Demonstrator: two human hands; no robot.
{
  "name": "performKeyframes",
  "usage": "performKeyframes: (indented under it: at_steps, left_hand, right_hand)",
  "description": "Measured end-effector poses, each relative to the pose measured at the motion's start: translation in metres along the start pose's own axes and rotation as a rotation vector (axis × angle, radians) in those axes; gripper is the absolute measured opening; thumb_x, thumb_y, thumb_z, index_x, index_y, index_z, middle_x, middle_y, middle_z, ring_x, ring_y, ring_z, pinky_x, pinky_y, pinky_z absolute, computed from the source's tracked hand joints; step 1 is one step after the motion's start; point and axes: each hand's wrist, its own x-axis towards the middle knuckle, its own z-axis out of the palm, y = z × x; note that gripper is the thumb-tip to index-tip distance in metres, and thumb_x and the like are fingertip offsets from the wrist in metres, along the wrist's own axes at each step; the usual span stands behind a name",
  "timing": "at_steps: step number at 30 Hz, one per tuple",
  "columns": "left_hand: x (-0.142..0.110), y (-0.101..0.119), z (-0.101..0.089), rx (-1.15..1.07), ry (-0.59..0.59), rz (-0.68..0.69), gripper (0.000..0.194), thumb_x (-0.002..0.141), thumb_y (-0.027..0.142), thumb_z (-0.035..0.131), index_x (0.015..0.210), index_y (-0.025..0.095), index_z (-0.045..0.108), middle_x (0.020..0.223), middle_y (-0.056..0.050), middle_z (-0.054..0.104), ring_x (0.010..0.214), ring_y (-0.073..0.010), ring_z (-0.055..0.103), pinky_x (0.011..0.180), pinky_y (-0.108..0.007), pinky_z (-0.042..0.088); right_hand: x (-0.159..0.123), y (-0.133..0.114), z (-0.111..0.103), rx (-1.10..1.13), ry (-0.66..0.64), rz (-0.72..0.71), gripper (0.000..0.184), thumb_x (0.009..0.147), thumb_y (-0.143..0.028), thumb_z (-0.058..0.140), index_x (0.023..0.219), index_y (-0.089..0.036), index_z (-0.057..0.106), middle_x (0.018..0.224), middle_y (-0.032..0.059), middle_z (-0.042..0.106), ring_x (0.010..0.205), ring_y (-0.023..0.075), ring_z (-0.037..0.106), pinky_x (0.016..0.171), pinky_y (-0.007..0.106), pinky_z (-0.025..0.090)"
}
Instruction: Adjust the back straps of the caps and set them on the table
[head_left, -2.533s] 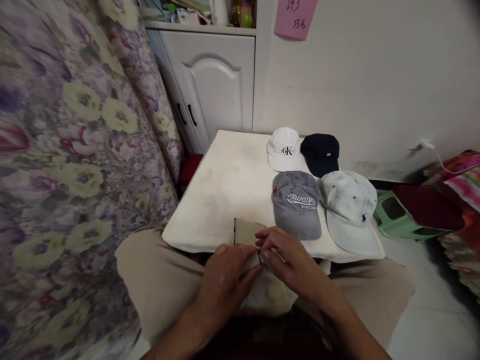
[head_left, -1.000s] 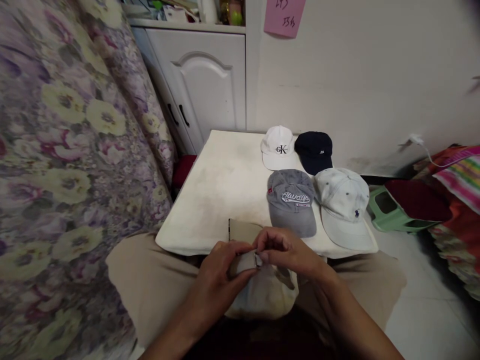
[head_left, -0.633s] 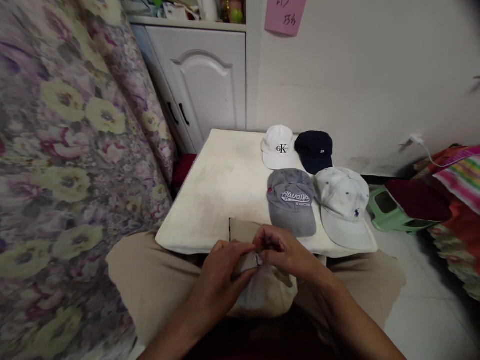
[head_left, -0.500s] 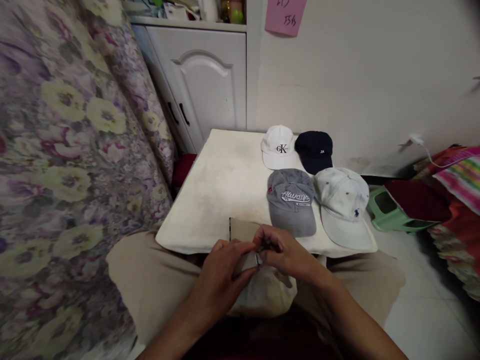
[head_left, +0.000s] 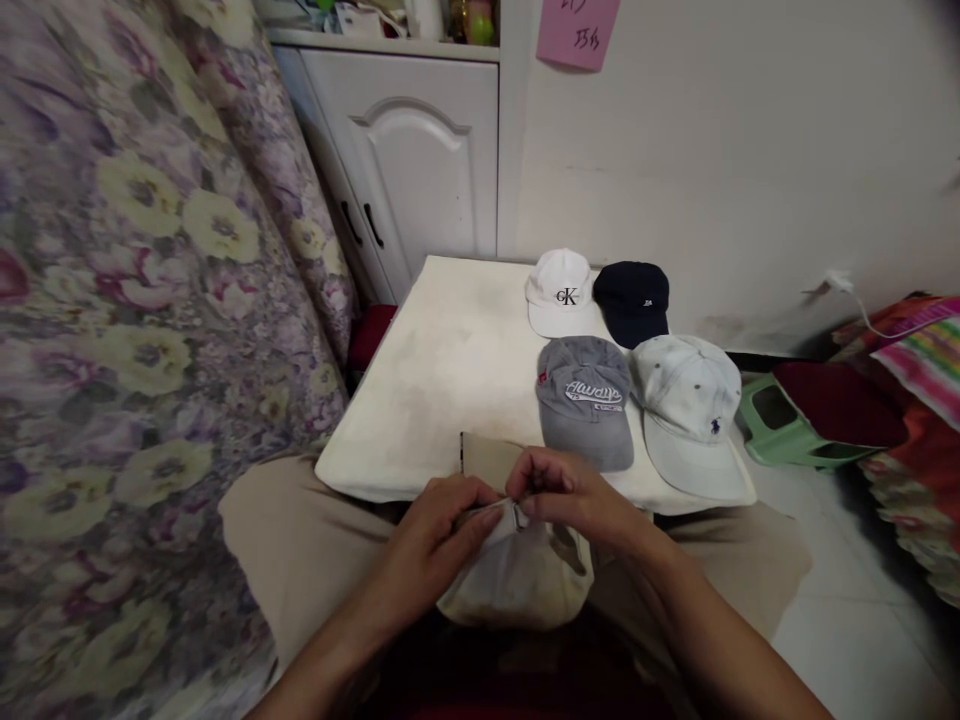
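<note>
A beige baseball cap (head_left: pixel 517 585) lies in my lap at the table's front edge, its brim pointing away from me and its back opening toward my right hand. My left hand (head_left: pixel 442 525) pinches the cap's rim between thumb and fingers. Close beside it, my right hand (head_left: pixel 566 495) is closed on the cap's back strap (head_left: pixel 517 514), near a small metal-looking buckle. Fingertips partly cover the buckle. On the table beyond are a grey cap (head_left: pixel 585 405) with "Always" lettering and a pale cap (head_left: pixel 690 400) with a small dark emblem.
A white cap (head_left: pixel 562 295) and a navy cap (head_left: pixel 632 300) sit at the back of the cream-covered table (head_left: pixel 427 380). A floral curtain (head_left: pixel 150 360) hangs at left, before a white cabinet (head_left: pixel 420 160). A green stool (head_left: pixel 780 425) stands at right.
My left hand has shifted slightly left and its fingers have moved along the rim, showing more of the strap and cap. The right hand keeps its pinch. The view has shifted slightly.
</note>
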Motion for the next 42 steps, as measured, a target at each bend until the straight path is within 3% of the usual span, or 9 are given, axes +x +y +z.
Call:
performKeyframes:
  at_steps: [11, 16, 21, 33, 42]
  left_hand:
    - [0.000, 0.002, 0.005, 0.094, 0.034, 0.044, 0.031, 0.100, 0.041, 0.042, 0.087, 0.021, 0.062, 0.083, -0.002, 0.062, 0.086, -0.0207, 0.053, 0.077, -0.032, 0.040]
    - [0.001, 0.002, 0.003, 0.048, 0.060, 0.018, 0.029, 0.100, 0.039, 0.043, 0.087, 0.021, 0.061, 0.084, -0.001, 0.062, 0.085, -0.0197, 0.054, 0.075, -0.031, 0.041]
    - [0.000, 0.002, 0.004, 0.021, 0.075, 0.015, 0.028, 0.100, 0.038, 0.045, 0.086, 0.021, 0.062, 0.082, -0.001, 0.062, 0.083, -0.0190, 0.054, 0.074, -0.030, 0.041]
    - [0.000, 0.001, 0.004, 0.005, 0.058, 0.006, 0.028, 0.101, 0.039, 0.044, 0.085, 0.021, 0.059, 0.084, 0.000, 0.060, 0.085, -0.0185, 0.053, 0.077, -0.031, 0.040]
    - [0.002, 0.003, 0.002, -0.066, 0.061, 0.002, 0.033, 0.099, 0.041, 0.044, 0.077, 0.021, 0.058, 0.076, -0.001, 0.060, 0.076, -0.0180, 0.055, 0.067, -0.028, 0.042]
  right_hand:
    - [0.004, 0.006, -0.002, 0.107, -0.046, 0.072, 0.017, 0.069, -0.011, 0.068, 0.084, -0.017, 0.062, 0.073, -0.0038, 0.059, 0.062, 0.0097, 0.051, 0.057, 0.021, 0.037]
    - [-0.001, 0.005, -0.007, 0.149, -0.055, 0.041, 0.021, 0.075, -0.020, 0.071, 0.095, -0.017, 0.065, 0.081, 0.0002, 0.063, 0.072, 0.0130, 0.057, 0.064, 0.024, 0.043]
    - [-0.003, 0.008, -0.006, 0.176, -0.027, 0.026, 0.022, 0.075, -0.018, 0.072, 0.095, -0.017, 0.064, 0.081, -0.0004, 0.062, 0.070, 0.0117, 0.056, 0.063, 0.023, 0.042]
    - [0.002, -0.003, -0.001, -0.096, -0.044, 0.054, 0.018, 0.074, -0.012, 0.063, 0.091, -0.018, 0.059, 0.077, -0.0026, 0.058, 0.066, 0.0112, 0.051, 0.057, 0.022, 0.038]
    - [0.002, 0.000, 0.003, -0.104, -0.022, 0.012, 0.017, 0.072, -0.013, 0.062, 0.088, -0.019, 0.057, 0.079, -0.0022, 0.056, 0.068, 0.0118, 0.050, 0.059, 0.023, 0.038]
